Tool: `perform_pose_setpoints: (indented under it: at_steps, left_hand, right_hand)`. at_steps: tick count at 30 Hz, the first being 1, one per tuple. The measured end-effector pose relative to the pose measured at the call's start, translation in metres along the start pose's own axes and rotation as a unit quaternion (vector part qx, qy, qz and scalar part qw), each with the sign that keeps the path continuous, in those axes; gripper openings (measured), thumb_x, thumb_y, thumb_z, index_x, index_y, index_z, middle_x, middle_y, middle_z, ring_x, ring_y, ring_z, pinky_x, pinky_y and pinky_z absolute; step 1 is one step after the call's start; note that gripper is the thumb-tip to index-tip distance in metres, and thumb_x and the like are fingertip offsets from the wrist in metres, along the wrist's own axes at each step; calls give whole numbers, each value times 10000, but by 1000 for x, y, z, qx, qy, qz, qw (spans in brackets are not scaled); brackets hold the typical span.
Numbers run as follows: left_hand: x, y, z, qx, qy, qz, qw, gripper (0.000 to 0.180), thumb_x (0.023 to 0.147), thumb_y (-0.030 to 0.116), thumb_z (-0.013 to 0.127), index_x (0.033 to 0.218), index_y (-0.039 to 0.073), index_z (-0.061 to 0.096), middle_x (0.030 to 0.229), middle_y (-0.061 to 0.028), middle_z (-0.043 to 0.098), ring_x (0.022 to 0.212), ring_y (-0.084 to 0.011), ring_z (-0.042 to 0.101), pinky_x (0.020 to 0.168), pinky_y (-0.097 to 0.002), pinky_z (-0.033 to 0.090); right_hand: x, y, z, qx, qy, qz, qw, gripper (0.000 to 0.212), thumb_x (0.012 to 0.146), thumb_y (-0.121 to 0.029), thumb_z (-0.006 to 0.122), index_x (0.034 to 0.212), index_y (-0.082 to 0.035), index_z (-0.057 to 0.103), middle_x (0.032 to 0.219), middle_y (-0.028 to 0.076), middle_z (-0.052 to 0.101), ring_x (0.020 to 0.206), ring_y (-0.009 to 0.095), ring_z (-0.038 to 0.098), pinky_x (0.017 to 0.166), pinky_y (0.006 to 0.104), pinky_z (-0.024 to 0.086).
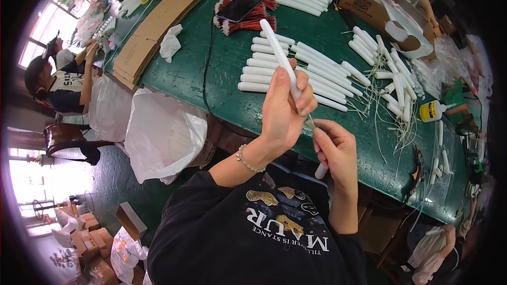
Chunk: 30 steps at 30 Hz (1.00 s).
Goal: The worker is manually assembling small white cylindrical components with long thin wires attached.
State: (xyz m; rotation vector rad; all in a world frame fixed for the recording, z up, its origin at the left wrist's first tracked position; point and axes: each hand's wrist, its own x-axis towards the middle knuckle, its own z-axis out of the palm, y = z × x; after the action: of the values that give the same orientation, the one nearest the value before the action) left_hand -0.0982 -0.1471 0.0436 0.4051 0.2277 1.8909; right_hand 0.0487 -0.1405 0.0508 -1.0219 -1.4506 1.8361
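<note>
Stick in hand: a white, tapered plastic tube (pixel 274 40), slanting up and leftward over the near edge of the bench.
Left hand (pixel 282 108): fingers curled closed round the tube's lower part, thumb laid along it.
Right hand (pixel 338 145): thumb and forefinger pinched together on a small pale piece (pixel 310 123) just below the tube, too small for me to name.
Under the right hand: a white rounded end (pixel 321 171) shows; I cannot tell whether those fingers grip it.
Green workbench (pixel 187 74): white tubes (pixel 253 87) lie in rows beyond the left hand; farther right sits a looser heap of tubes (pixel 398 88), thin pale wires (pixel 404 133) trailing around it.
Glue: a yellow-labelled squeeze bottle (pixel 431 111) beside that heap.
Phone: a black smartphone (pixel 242 6) resting on red wire bundles (pixel 260 17).
Cardboard: flat brown sheets (pixel 153 37), crumpled white tissue (pixel 170 44) close by.
Company: a co-worker (pixel 66 87) in a dark cap, over at the left.
</note>
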Motion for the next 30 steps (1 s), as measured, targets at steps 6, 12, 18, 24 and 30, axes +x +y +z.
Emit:
perform_pose_setpoints:
  at_steps: [6, 12, 18, 24, 30]
  left_hand:
    - [5, -2, 7, -10, 40, -10, 999, 288, 1021, 286, 315, 1184, 83, 435, 835, -20, 452, 647, -111, 399, 601, -263, 354]
    - [4, -6, 10, 8, 36, 17, 999, 306, 1021, 287, 309, 1211, 79, 429, 834, -21, 453, 659, -113, 405, 610, -263, 354]
    - [6, -4, 9, -2, 16, 26, 1000, 280, 1018, 275, 319, 1183, 83, 437, 819, -22, 438, 638, -115, 397, 589, -254, 351]
    - [8, -6, 14, 11, 51, 31, 998, 298, 1020, 287, 311, 1204, 85, 429, 818, -11, 431, 633, -110, 377, 581, -254, 348]
    - [10, -15, 11, -7, 19, 30, 999, 306, 1002, 334, 376, 1177, 95, 455, 802, 2, 425, 577, -78, 347, 534, -226, 320]
  right_hand:
    - [0, 3, -3, 16, 1, 3, 1000, 210, 911, -97, 551, 1069, 30, 606, 638, -4, 512, 438, 12, 373, 370, 165, 265]
    - [0, 4, -3, 31, 2, 8, 999, 212, 912, -104, 554, 1066, 33, 604, 632, -5, 505, 437, 12, 373, 368, 163, 266]
    - [-1, 6, -5, 48, -1, 5, 999, 219, 914, -108, 551, 1068, 42, 596, 634, -1, 503, 439, 13, 378, 367, 162, 268]
    - [1, 8, -7, 85, -24, 29, 996, 233, 907, -128, 569, 1084, 21, 597, 654, -20, 526, 455, 4, 395, 390, 156, 285]
    - [-3, 5, -14, 95, -10, 47, 994, 235, 913, -133, 565, 1104, 0, 599, 655, -21, 529, 478, 3, 404, 406, 150, 296]
